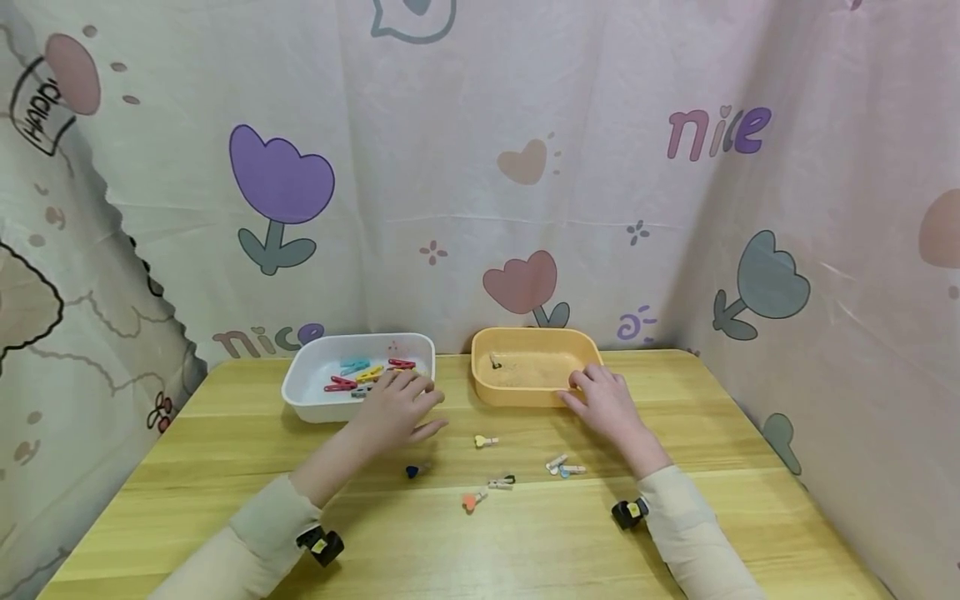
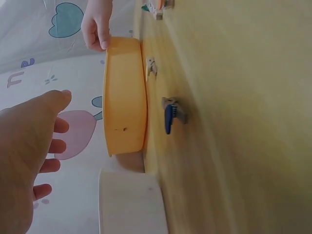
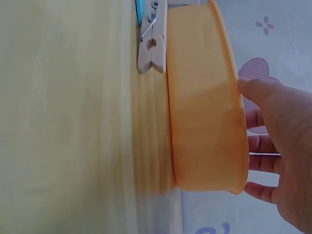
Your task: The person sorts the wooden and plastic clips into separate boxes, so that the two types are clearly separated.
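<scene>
My left hand [image 1: 400, 406] hovers at the front right corner of a white plastic tub [image 1: 322, 410], its fingers loosely spread and holding nothing. Inside that tub lie several red, yellow and blue clothespins. At the front right corner of a yellow plastic tub [image 1: 525, 398], my right hand [image 1: 606, 403] holds the rim, thumb on the near side and fingers over the edge. One small clothespin [image 1: 495, 362] lies in the yellow tub. In the left wrist view, the left hand [image 2: 24, 146] shows its thumb and fingers apart in the air.
Small wooden clothespins with coloured ornaments lie scattered on the wooden table [image 1: 360, 533]: a yellow one [image 1: 486, 442], a dark blue one [image 1: 414, 472], an orange one [image 1: 471, 502] and others. A printed curtain [image 1: 420, 167] hangs behind and beside the table.
</scene>
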The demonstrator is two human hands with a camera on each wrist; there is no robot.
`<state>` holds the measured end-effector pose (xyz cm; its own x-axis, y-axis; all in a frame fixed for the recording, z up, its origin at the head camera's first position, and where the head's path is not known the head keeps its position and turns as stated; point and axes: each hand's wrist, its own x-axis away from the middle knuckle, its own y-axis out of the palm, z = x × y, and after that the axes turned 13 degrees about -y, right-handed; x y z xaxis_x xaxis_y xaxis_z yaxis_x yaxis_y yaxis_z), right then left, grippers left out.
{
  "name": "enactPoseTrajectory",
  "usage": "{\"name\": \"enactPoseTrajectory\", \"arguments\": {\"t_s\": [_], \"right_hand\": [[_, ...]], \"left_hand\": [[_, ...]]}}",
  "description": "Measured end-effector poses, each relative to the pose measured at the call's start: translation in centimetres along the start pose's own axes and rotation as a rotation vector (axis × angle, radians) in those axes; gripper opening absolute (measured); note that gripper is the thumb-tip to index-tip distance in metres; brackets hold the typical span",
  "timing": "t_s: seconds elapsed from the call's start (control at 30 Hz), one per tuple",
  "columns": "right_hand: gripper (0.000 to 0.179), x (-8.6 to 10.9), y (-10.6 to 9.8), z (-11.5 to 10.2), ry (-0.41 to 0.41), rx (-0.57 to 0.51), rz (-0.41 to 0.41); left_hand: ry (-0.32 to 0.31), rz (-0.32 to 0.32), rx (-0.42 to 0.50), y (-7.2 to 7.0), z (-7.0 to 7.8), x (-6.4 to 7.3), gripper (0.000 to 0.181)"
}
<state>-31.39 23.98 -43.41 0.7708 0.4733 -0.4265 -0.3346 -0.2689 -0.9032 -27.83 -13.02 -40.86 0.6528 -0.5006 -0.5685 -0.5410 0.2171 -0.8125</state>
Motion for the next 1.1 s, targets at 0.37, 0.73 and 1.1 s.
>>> {"name": "enactPoseTrajectory", "arguments": {"t_s": [0.37,0.73,1.1], "right_hand": [[0.033,0.1,0.0,0.1,0.044,0.014,0.016],[0.032,0.3,-0.1,-0.2,0.049,0.016,0.016],[0.031,0.0,-0.1,-0.3,0.031,0.012,0.024]], "left_hand": [[-0.02,-0.041,0.027,-0.1,0.4,2.4,0.037],[0.02,-0.191,0.045,-0.5,0.2,4.4,0.036],[0.01,-0.319,0.064,0.0,-0.2,5.9,0.03]]}}
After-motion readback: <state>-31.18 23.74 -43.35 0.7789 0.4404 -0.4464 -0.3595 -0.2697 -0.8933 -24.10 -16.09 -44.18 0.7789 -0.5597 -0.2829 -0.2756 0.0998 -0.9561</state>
